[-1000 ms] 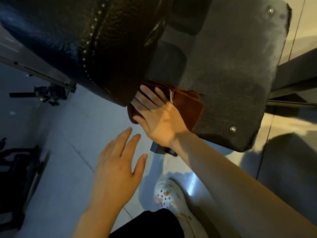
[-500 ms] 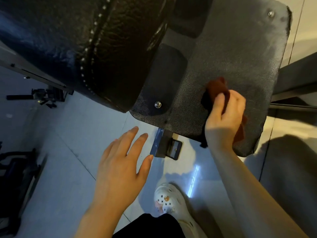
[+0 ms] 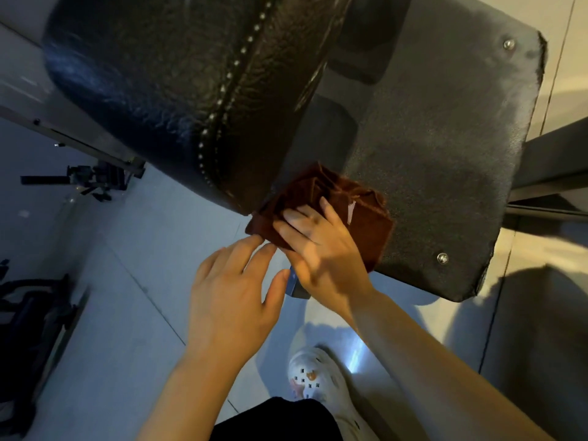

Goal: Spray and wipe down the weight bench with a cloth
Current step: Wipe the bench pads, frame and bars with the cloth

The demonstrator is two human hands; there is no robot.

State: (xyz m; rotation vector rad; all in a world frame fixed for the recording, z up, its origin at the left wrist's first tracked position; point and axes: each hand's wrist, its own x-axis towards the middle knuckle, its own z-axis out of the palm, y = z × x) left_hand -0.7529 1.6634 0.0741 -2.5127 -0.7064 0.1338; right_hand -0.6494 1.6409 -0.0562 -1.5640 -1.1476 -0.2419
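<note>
Bench seat (image 3: pixel 445 173), R hand (image 3: pixel 321 249) flat on cloth (image 3: pixel 366 221)

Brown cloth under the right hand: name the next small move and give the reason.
Probably slide the brown cloth rightward across the flat black panel. The right hand presses it with straight fingers at the panel's left edge, against the padded bench cushion, and most of the panel lies uncovered to the right. The left hand is open beside it, fingertips near the cloth's corner.

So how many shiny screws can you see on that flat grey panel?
2: one screw near the grey panel's top right corner, another screw near its lower edge, right of the cloth. The cloth may hide more.
</note>
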